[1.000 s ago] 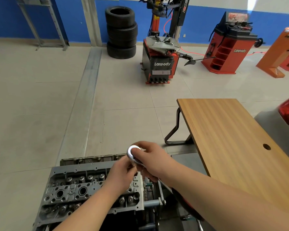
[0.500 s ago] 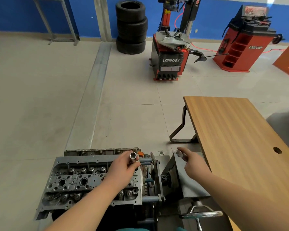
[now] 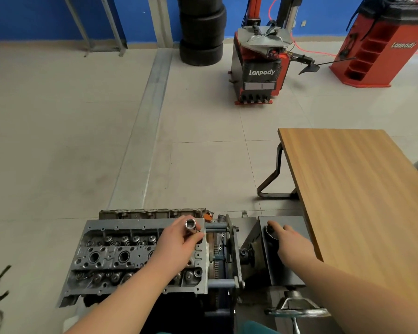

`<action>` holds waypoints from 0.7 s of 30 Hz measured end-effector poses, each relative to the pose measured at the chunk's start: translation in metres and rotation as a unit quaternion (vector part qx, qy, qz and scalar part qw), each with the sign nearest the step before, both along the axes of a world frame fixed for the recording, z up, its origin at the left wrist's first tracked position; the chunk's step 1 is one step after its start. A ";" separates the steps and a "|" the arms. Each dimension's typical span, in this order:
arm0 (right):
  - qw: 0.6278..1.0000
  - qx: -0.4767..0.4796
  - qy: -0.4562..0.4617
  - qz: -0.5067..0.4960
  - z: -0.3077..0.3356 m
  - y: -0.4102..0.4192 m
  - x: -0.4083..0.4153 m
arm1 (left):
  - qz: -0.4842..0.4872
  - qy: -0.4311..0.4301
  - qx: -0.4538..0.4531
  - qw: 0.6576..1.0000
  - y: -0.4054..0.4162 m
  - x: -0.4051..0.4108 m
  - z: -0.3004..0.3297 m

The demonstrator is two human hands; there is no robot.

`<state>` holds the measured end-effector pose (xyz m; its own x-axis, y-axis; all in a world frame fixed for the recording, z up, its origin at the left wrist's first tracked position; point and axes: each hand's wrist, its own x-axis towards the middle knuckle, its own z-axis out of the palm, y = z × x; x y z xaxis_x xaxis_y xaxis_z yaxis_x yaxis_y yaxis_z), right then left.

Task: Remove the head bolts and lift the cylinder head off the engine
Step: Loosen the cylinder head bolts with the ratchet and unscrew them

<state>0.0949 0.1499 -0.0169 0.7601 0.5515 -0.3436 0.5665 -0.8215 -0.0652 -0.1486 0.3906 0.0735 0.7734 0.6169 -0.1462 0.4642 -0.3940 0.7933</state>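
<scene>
1. The grey cast-metal cylinder head [image 3: 121, 256] sits on the engine, clamped in a stand at the bottom of the view.
2. The left hand [image 3: 179, 244] pinches a shiny steel socket [image 3: 190, 224], open end up, above the head's right edge.
3. The right hand [image 3: 291, 242] rests on the grey steel stand box [image 3: 287, 273], fingers seemingly curled on a small dark part; the grip is unclear.
4. Seat the socket squarely on each bolt before turning.
5. Beyond the wooden worktop [image 3: 362, 189], the red-and-black tyre changer [image 3: 261, 68] reads "Lanpody".
</scene>
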 end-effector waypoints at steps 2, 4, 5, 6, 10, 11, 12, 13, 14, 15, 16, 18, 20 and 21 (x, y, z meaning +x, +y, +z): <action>1.000 -0.013 -0.015 0.009 0.001 0.002 -0.001 | -0.001 0.003 0.003 1.000 0.000 0.000 0.000; 0.999 -0.028 -0.018 0.009 0.005 0.003 -0.003 | -0.005 0.003 0.006 1.000 0.001 0.000 0.001; 0.999 -0.035 -0.012 0.001 0.008 0.004 -0.004 | -0.008 0.001 0.009 1.000 0.001 0.000 0.001; 0.999 -0.044 -0.008 -0.004 0.013 0.005 -0.006 | -0.010 -0.002 0.010 1.000 0.002 0.000 0.001; 0.998 0.048 -0.001 -0.029 0.050 0.038 -0.030 | -0.017 -0.011 0.000 1.000 0.003 -0.002 0.003; 0.992 0.117 0.025 -0.040 0.064 0.051 -0.042 | -0.017 -0.016 -0.012 1.000 0.005 -0.003 0.004; 0.981 0.181 0.059 -0.040 0.080 0.064 -0.056 | -0.020 -0.020 -0.023 0.999 0.006 -0.004 0.004; 0.970 0.226 0.087 -0.028 0.097 0.078 -0.073 | -0.025 -0.022 -0.030 0.999 0.007 -0.005 0.005; 0.963 0.251 0.099 0.003 0.112 0.092 -0.090 | -0.032 -0.024 -0.033 0.999 0.009 -0.006 0.006; 0.960 0.261 0.094 0.041 0.125 0.104 -0.107 | -0.039 -0.024 -0.038 0.998 0.011 -0.006 0.006; 0.958 0.266 0.076 0.080 0.137 0.114 -0.123 | -0.045 -0.020 -0.043 0.998 0.013 -0.006 0.005; 0.957 0.256 0.024 0.132 0.153 0.129 -0.143 | -0.050 -0.003 -0.050 0.997 0.017 -0.005 0.005; 0.961 0.238 -0.003 0.138 0.165 0.139 -0.150 | -0.054 0.021 -0.033 0.998 0.021 -0.005 0.002; 0.964 0.225 -0.017 0.139 0.168 0.142 -0.151 | -0.059 0.025 -0.030 0.998 0.022 -0.004 0.001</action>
